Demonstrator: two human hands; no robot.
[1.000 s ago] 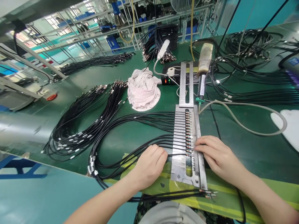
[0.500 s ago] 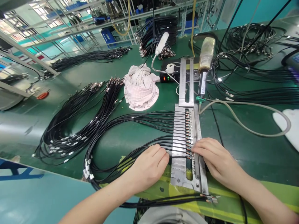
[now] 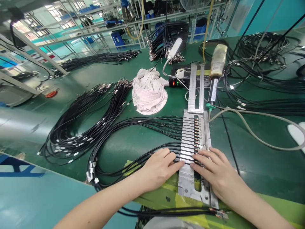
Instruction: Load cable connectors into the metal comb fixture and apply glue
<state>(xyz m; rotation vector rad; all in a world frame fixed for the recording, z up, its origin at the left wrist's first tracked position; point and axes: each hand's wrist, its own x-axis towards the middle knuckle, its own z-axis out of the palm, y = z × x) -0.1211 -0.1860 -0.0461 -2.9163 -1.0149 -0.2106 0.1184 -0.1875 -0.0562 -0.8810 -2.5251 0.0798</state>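
"Metal fixture (image 3: 186, 178): what's around it?"

"It lies on the green counter (image 3: 257, 165). A large looped cable bundle (image 3: 64, 130) and a crumpled cloth (image 3: 150, 93) sit to its left, a black box (image 3: 175, 83) behind, a green-tipped tube (image 3: 213, 89) just beside its far end."

"And the hands?"

"The fixture is between them. The right hand (image 3: 213, 168) has its fingers spread over it, unclenched, hiding some wire ends. The left hand (image 3: 162, 167) touches its left edge, half curled over black cables (image 3: 105, 140); I can't tell whether it grips."

"Materials?"

"Flat, grooved bare metal; smooth, bendy cables; tiny shiny connectors (image 3: 199, 128) in a row."
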